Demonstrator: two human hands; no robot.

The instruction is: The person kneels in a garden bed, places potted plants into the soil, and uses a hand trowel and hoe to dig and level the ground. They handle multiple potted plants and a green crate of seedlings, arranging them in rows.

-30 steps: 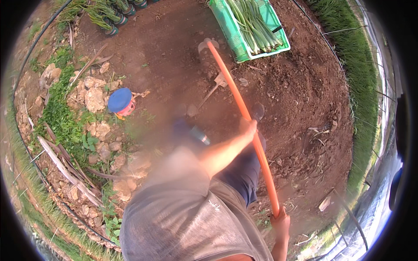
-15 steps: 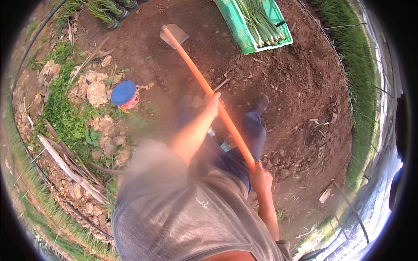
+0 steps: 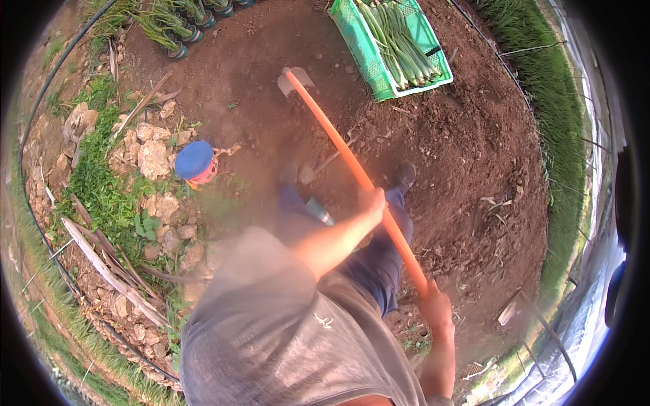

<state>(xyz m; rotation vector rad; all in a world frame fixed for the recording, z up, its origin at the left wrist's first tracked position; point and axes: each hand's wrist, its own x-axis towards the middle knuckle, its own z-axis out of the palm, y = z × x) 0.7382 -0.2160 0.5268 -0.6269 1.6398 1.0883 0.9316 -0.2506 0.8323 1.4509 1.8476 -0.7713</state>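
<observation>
Both my hands are closed around the long orange handle of a hoe (image 3: 336,140). My left hand (image 3: 372,202) grips it near the middle. Lower down, my right hand (image 3: 435,306) holds the handle's near end, beside my right thigh. The handle slants away to the far left, where the hoe's flat metal blade (image 3: 296,82) meets the brown soil; loose earth lies about it. Between my feet, on the ground, a thin stick-like tool (image 3: 326,164) is partly hidden behind the handle.
A green plastic crate (image 3: 370,65) of long green onions stands far right of the blade. Several bundles of green plants (image 3: 177,49) lie at the far left. Left of me are a blue-topped pink container (image 3: 194,160), rocks (image 3: 153,158) and a weathered plank (image 3: 108,267). Tall grass (image 3: 558,142) borders the right.
The hoe has been drawn toward me and to the right, its blade now lower in view and against the soil. Both hands moved right and nearer with the handle.
</observation>
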